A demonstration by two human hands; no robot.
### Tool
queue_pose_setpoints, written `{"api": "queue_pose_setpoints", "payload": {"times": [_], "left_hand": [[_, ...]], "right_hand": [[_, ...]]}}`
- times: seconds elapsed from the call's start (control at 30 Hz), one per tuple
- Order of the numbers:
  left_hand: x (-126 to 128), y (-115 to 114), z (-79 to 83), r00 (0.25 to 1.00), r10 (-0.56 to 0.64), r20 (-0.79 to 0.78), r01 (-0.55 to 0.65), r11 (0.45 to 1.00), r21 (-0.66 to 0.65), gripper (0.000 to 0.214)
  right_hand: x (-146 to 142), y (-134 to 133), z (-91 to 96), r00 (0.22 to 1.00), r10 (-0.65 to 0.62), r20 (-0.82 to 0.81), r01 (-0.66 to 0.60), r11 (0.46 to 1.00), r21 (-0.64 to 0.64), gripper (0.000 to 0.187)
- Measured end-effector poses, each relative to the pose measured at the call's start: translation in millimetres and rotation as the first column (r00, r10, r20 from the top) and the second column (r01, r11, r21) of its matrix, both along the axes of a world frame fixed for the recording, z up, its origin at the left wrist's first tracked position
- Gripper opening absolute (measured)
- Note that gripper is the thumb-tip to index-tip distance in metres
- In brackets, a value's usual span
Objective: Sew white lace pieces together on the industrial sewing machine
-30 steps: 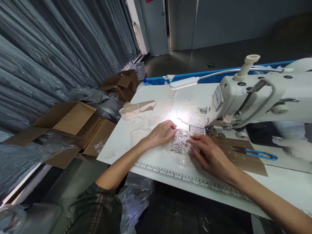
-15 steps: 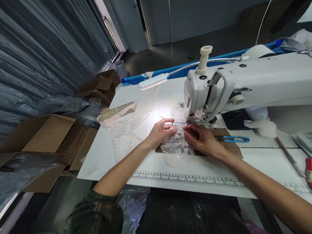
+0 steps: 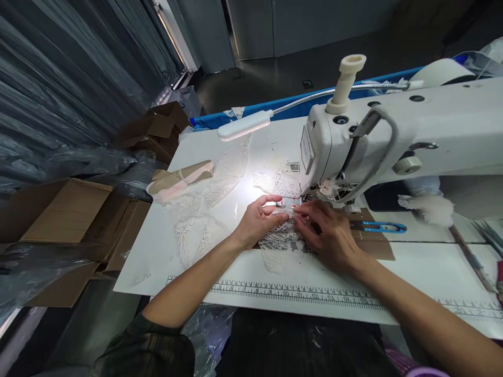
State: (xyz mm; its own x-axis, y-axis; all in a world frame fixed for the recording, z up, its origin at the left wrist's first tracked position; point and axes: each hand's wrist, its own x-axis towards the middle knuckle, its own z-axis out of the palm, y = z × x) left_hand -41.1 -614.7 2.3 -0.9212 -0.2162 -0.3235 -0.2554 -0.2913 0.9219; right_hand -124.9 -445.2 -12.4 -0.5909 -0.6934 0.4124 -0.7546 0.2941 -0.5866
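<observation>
Left hand (image 3: 254, 224) and right hand (image 3: 332, 233) near each other, fingertips pinched on white lace (image 3: 275, 241) — just beside a sewing machine (image 3: 323, 141)

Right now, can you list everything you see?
Flat tabletop: one, white, centre
Bulky sewing machine: one, white, right
Slim lamp: one, white, above tabletop
Patterned lace pieces: several, white, tabletop
Tied roll: one, brown and pink, tabletop's left
Thread snips: one, blue, tabletop's right
Printed ruler: one, black, tabletop's near edge
Open cardboard boxes: at least two, brown, left
Pleated curtain: one, grey, upper left
Left hand: one, bare, touching lace
Right hand: one, bare, touching lace
</observation>
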Motion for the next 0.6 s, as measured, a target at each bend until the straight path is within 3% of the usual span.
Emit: {"api": "queue_pose_setpoints", "payload": {"times": [0.23,0.43,0.6], "left_hand": [[0.6,2.7,1.1,0.998,-0.048,-0.029,0.046,0.997,-0.061,0.059],[1.5,3.1,0.2,0.994,-0.098,-0.055,0.088,0.984,-0.155,0.053],[2.0,2.3,-0.7,0.991,-0.123,-0.057,0.110,0.974,-0.196,0.054]], "right_hand": [[2.1,-2.2,-1.4,0.999,0.043,0.017,-0.044,0.997,0.063,0.024],[3.4,-0.8,7.4,0.957,0.081,0.279,-0.085,0.996,0.003,0.015],[-3.4,2.2,2.0,0.879,0.103,0.465,-0.087,0.995,-0.056,0.022]]}}
